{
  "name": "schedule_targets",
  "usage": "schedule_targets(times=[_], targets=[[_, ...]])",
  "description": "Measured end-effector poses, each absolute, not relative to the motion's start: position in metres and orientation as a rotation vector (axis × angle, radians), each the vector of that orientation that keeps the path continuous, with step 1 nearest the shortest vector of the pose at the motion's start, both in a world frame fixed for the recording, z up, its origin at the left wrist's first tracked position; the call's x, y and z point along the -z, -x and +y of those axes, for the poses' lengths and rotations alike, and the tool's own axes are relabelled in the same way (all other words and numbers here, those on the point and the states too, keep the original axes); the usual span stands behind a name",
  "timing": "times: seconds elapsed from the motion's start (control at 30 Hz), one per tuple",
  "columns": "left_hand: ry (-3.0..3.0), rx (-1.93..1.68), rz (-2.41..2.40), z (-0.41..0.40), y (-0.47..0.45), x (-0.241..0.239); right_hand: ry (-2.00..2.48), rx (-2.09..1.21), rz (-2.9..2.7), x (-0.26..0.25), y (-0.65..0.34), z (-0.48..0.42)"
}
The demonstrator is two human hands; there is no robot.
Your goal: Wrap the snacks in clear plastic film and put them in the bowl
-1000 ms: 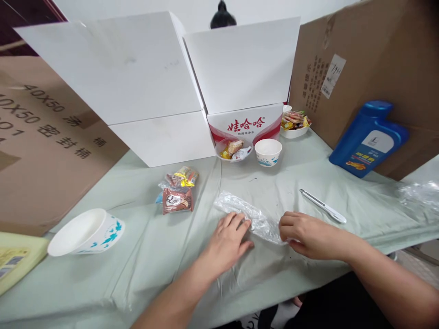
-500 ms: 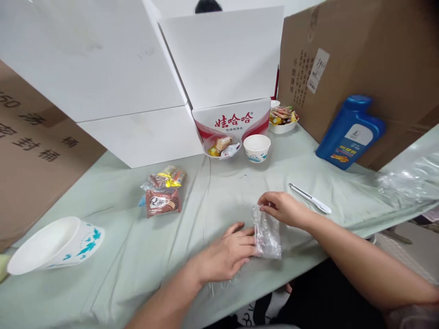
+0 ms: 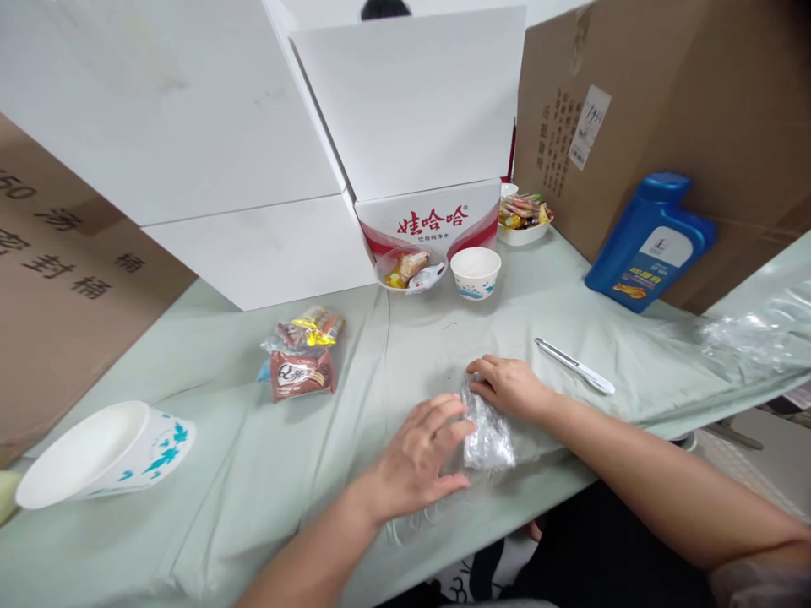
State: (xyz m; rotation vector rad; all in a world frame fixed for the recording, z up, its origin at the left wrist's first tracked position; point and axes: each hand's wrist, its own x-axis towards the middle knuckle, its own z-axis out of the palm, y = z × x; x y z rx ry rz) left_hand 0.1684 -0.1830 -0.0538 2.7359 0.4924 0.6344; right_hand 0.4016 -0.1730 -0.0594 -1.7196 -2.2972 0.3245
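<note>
A clear, crinkled plastic bag (image 3: 489,439) lies flat near the front edge of the table. My right hand (image 3: 503,387) is closed over its upper end, with the fingertips partly hidden. To the bag's left is my left hand (image 3: 421,452), open, its fingers apart and slightly bent, lifted a little with the fingertips close to the bag's side. Whether they touch it I cannot tell. Beyond my right forearm rests a white utility knife (image 3: 574,365). Left of my hands sits a small pile of wrapped snacks, with a brown packet (image 3: 302,375) in front.
A large paper bowl (image 3: 149,452) stands at the left. Farther back are a clear bowl of snacks (image 3: 411,270), a paper cup (image 3: 476,274) and another snack-filled bowl (image 3: 523,232). A blue bottle (image 3: 652,245) leans by a cardboard box (image 3: 634,110). White boxes (image 3: 253,245) wall the back.
My left hand has risen off the table and the bag, fingers spreading. My right hand has shifted slightly left over the bag's top, and the bag looks more bunched.
</note>
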Motion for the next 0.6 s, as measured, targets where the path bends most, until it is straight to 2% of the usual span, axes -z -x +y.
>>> schedule_targets(times=[0.1, 0.17, 0.23, 0.37, 0.47, 0.6], targets=[[-2.788, -0.470, 0.371, -0.187, -0.175, 0.059, 1.741, -0.075, -2.184, 0.051, -0.411, -0.172], [-2.785, -0.494, 0.369, -0.187, -0.177, 0.061, 1.663, 0.039, -2.061, 0.040, -0.418, -0.177], [-2.772, -0.574, 0.394, -0.186, -0.177, 0.061, 1.464, -0.090, -2.099, 0.029, -0.420, -0.191], [-2.638, -0.707, 0.538, -0.182, -0.170, 0.053, 1.070, -0.577, -2.514, 0.021, -0.403, -0.225], [-2.506, -0.701, 0.555, -0.180, -0.165, 0.046, 1.141, -0.557, -2.657, 0.027, -0.386, -0.238], [-2.470, -0.446, 0.501, -0.177, -0.163, 0.047, 1.133, -0.659, -2.592, 0.026, -0.386, -0.237]])
